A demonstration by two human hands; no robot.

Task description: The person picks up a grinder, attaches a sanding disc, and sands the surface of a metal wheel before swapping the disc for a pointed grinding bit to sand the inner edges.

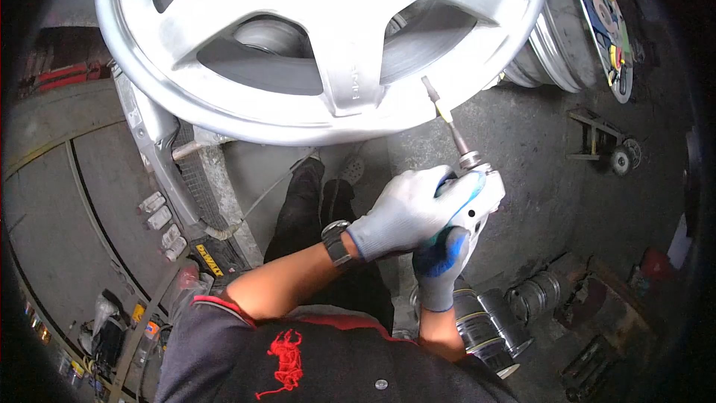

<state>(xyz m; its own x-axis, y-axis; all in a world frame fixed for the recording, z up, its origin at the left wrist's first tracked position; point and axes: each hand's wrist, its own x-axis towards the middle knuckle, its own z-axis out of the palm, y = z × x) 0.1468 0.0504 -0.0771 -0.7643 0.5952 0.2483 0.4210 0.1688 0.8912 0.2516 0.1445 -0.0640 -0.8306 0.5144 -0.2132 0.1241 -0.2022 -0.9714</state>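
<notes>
A large silver wheel rim [347, 67] with wide spokes fills the top of the view. Both hands wear white gloves with blue palms and hold a rotary power tool [488, 194]. My left hand [410, 205] is wrapped over the tool's body near its collar. Lower down, my right hand [441, 261] is closed round the same tool from beneath. The tool's long metal shaft [455, 130] points up and left, its tip over the rim's lower right edge; whether it touches cannot be made out.
More rims [556, 45] stand behind at the right, beside a board [600, 15] holding small items. A small wheeled trolley [608, 142] is at the far right. Metal cans [485, 328] sit at the lower right. A DeWalt case [212, 257] lies at the left.
</notes>
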